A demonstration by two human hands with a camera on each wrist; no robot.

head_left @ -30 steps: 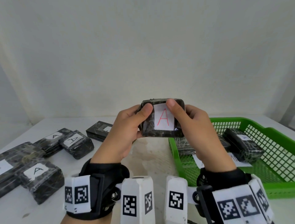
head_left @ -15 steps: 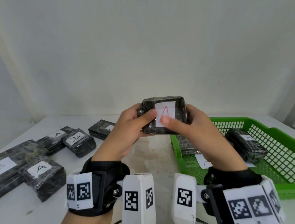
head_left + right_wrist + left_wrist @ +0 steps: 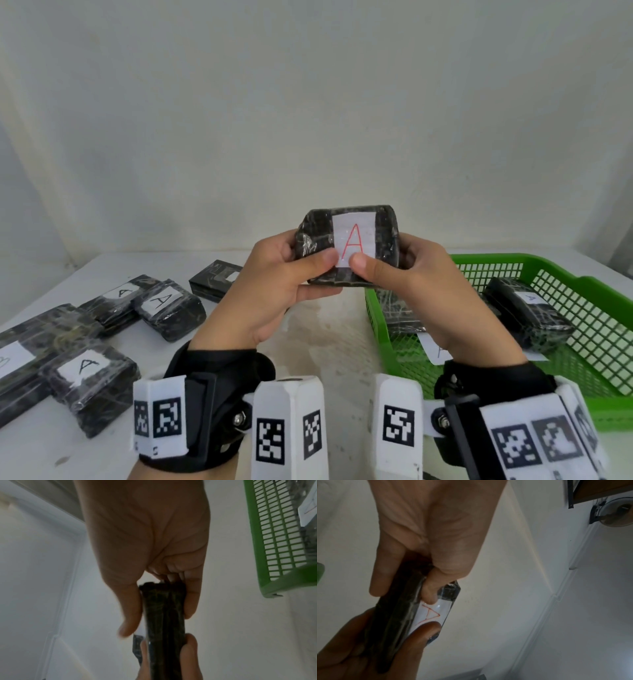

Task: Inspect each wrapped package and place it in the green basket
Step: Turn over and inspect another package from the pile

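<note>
A black wrapped package (image 3: pixel 383 233) with a white label bearing a red A is held up above the table, label toward me. My left hand (image 3: pixel 294 274) grips its left end, thumb on the front near the label. My right hand (image 3: pixel 404 270) grips its right end, thumb on the label's lower edge. In the left wrist view the package (image 3: pixel 399 609) shows edge-on with the red A between both thumbs. The right wrist view shows the package (image 3: pixel 164 622) pinched between thumb and fingers. The green basket (image 3: pixel 596 298) sits at the right with wrapped packages (image 3: pixel 527 318) inside.
Several more black wrapped packages with A labels lie on the white table at the left (image 3: pixel 168 308) (image 3: pixel 89 380), one further back (image 3: pixel 215 281). A plain wall stands close behind the table. The basket's corner (image 3: pixel 267 582) appears in the right wrist view.
Both thumbs have slid down from the package's top edge to its lower front, uncovering the red A label. The package has tilted slightly and stayed at about the same height.
</note>
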